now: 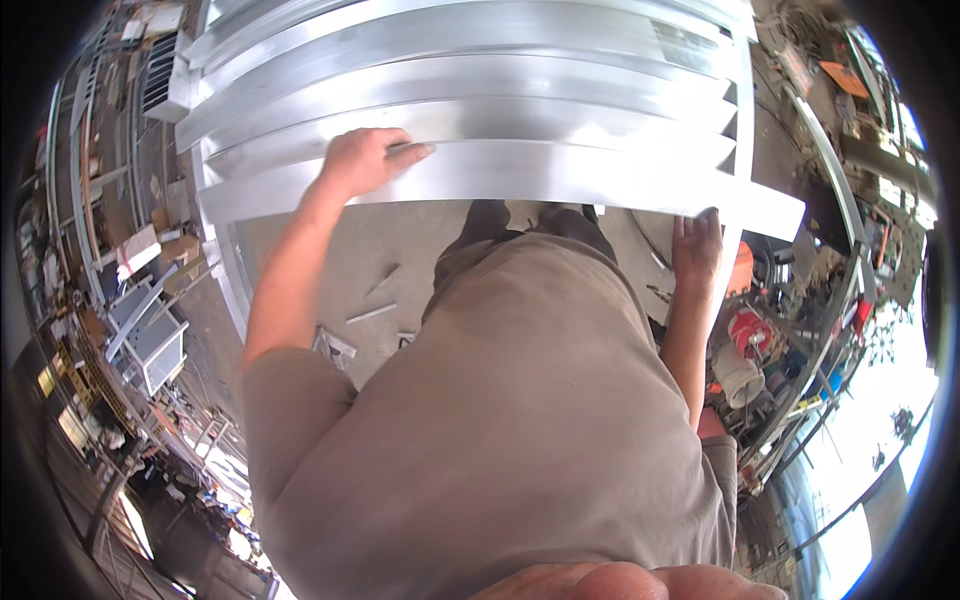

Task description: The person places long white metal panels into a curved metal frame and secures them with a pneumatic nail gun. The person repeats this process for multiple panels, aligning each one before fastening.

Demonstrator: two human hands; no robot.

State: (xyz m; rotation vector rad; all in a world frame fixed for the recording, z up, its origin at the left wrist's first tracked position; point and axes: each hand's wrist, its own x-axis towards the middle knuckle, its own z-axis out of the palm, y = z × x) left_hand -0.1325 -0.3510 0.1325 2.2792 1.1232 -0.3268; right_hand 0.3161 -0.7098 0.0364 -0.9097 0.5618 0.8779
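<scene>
Long silvery metal slats (460,78) lie in stepped rows across a pale metal frame (743,110) in front of me. The nearest slat (540,172) runs crosswise, its right end sticking out past the frame's side. My left hand (365,160) is closed over this slat left of its middle, thumb along the face and the other fingers partly hidden. Near the slat's right end, my right hand (697,245) holds the lower edge from beneath, fingers pointing up; the grip is partly hidden.
Metal offcuts (372,312) lie on the concrete floor (330,265) near my feet. On the right are a red reel (750,330), a whitish bucket (739,382) and cluttered shelving. Metal lengths and a grey box-like unit (150,340) stand on the left.
</scene>
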